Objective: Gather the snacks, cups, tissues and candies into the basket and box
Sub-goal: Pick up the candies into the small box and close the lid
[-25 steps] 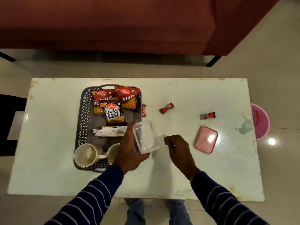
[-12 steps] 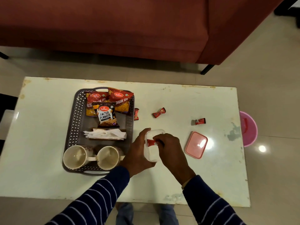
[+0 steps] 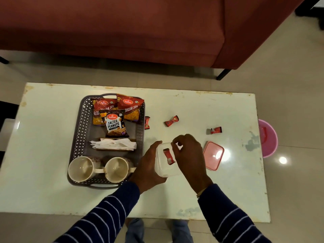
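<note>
Three candies (image 3: 171, 121) lie beyond my right grip (image 3: 189, 155), empty, fingers loose; left grip (image 3: 149, 167) clasps box (image 3: 165, 171).

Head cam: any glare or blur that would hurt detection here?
Head view: ceiling-light glare blows out a patch on the pink lid and the glossy table beside it; another hotspot sits on the floor tile. Wide-angle bowing curves the table edges. Candy in the clear box looks slightly soft; the snack packets read sharp.
</note>
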